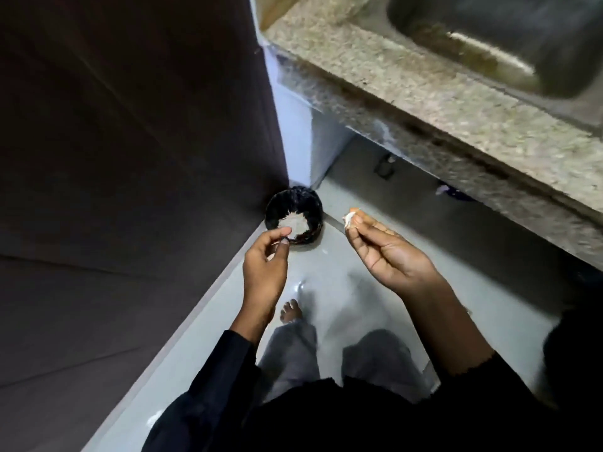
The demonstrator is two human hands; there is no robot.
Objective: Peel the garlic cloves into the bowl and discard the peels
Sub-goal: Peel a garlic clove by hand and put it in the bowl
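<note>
A small black bin (293, 210) lined with a dark bag stands on the floor in the corner, with pale scraps lying inside it. My left hand (266, 259) hovers just in front of the bin's near rim, thumb and fingers pinched together; whether a peel sits between them is hard to tell. My right hand (388, 246) is held to the right of the bin, its fingertips pinching whitish garlic peels (349, 219). No bowl or whole cloves are in view.
A speckled stone counter (424, 102) runs along the upper right with a steel sink (509, 37) set in it. A dark brown panel (130, 158) fills the left. My legs and a bare foot (290, 309) stand on the grey floor (326, 278).
</note>
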